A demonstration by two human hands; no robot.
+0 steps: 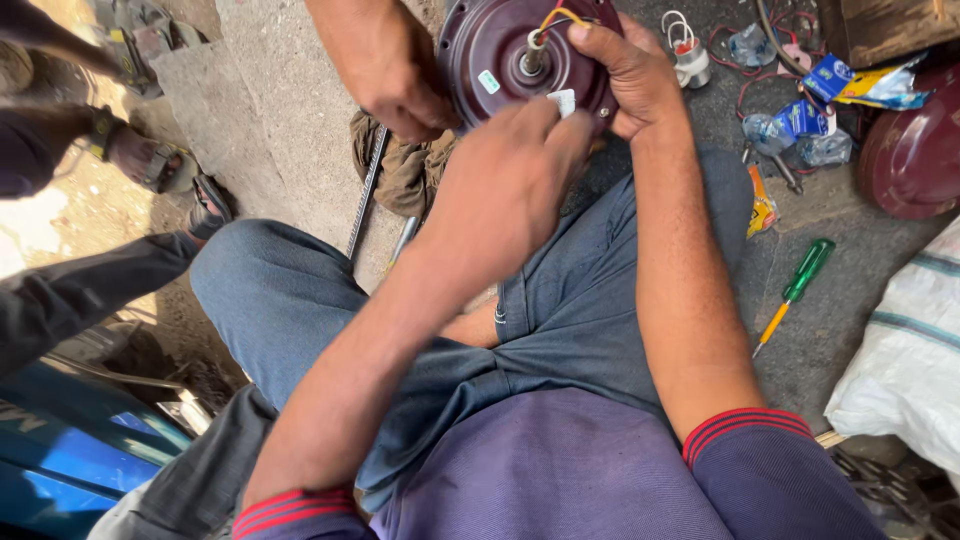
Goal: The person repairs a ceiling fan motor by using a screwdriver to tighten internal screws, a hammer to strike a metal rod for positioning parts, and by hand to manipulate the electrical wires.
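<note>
Both forearms reach forward from rolled-up purple sleeves with red trim, over the person's lap in blue jeans, and meet at a round maroon motor housing (500,50) held above the knees. The left hand (510,170) comes in from the lower left with the wrist bent slightly and the knuckles toward the camera; its fingertips are pressed together on a small white tag (562,100) that lies against the lower right of the housing's face. The right hand (625,75) comes up along the right side, the forearm nearly straight, and clamps the housing's right rim, the thumb (590,38) laid across the face next to the central shaft (530,60) and the yellow and red wires (560,15) that rise from it.

A 3rd hand (395,75), belonging to another person, reaches down from the top of the view and grips the housing's left rim.

A crumpled brown rag (400,170) lies on the concrete floor (270,120) beneath the housing. To the right of the lap, a green-handled screwdriver (795,290) lies on the floor, well apart from both hands. A maroon dome cover (915,150) sits near the right edge.
</note>
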